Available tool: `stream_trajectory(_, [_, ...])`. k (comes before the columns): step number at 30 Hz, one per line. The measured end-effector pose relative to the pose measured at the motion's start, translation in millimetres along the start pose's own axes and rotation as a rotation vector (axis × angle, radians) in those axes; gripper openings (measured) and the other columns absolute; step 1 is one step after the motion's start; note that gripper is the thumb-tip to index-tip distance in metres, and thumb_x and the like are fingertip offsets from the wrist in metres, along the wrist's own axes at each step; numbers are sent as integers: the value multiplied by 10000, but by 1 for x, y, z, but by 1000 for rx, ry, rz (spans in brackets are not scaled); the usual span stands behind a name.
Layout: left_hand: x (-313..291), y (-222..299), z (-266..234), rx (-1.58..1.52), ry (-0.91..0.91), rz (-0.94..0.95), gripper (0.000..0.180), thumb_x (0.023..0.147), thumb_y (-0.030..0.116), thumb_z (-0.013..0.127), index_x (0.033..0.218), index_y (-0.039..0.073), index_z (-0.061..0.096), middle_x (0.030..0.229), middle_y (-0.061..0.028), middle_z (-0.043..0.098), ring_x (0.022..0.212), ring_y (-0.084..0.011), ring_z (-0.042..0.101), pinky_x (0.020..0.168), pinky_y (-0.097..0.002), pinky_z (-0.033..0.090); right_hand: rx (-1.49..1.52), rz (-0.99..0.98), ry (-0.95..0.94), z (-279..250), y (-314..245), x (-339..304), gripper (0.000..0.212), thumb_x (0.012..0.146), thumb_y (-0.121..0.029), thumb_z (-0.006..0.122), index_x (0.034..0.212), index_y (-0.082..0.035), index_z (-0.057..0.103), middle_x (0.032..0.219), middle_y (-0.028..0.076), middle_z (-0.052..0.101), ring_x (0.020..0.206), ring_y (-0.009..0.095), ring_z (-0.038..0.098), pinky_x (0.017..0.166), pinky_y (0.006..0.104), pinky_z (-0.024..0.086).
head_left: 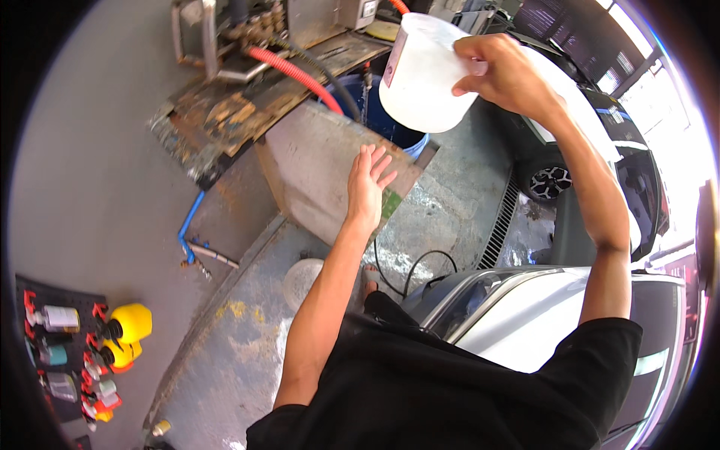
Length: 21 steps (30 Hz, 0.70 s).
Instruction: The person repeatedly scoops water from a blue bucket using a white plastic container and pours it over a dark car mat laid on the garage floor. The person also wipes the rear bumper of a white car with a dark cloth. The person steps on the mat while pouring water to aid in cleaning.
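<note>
Right hand, closed at the fingers, gripping a white translucent container by the handle side. Container held aloft, slightly tilted, above the open mouth of a blue barrel, with a printed label on its left side; contents impossible to tell. Left hand empty and open, palm partly turned up, fingers spread, over a grey metal panel; contact with the panel impossible to tell.

To the left of the barrel, a worn desk with chipped wood toward its near left corner and metal fittings along its far left edge. Over the desk's right edge, toward the barrel, 2 hoses: a ribbed red hose and a black hose. Below the near left corner, a blue pipe against the grey wall.

On the floor, a slotted drain grate and a looped black cable. Beyond the grate, a car wheel. At lower left, a dark rack with bottles, 2 large yellow sprayers among them.
</note>
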State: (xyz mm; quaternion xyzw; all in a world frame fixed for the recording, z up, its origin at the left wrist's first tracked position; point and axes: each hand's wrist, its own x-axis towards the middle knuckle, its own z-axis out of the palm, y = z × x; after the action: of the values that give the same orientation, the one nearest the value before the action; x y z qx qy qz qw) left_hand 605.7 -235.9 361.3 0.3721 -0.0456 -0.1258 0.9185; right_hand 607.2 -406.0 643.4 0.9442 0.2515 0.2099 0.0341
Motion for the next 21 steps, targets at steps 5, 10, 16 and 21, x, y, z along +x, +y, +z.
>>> stream_trajectory(5, [-18,-2,-31,-236,34,-59,837,1032,581,406,1529,-67,223,1532,-240,358,1414,-368,378,1135,-531,365,8,-123,-40,-19,-57,-20,386,642,-84,859,906,29,601,780,182,581,745,380,575,695,401,475])
stream_trajectory(10, [-46,-23,-91,-314,128,-96,829,1042,588,354,1540,-59,216,1553,-235,339,1420,-347,376,1131,-522,368,274,-143,-66,15,-111,-49,286,690,0,826,820,64,580,782,152,568,709,322,541,692,376,460])
stream_trajectory(16, [-95,-72,-200,-273,331,-125,754,1059,562,311,1527,-29,307,1557,-187,399,1448,-301,364,1152,-521,331,402,-389,-152,98,-154,-91,297,639,11,823,712,1,535,697,104,546,661,312,564,571,394,435])
stream_trajectory(21, [-179,-112,-305,74,654,-304,707,1050,567,340,1461,3,452,1475,-158,521,1407,-295,432,1131,-495,358,425,-582,-354,202,-176,-130,203,707,-20,742,713,-59,542,724,65,569,696,277,576,593,386,488])
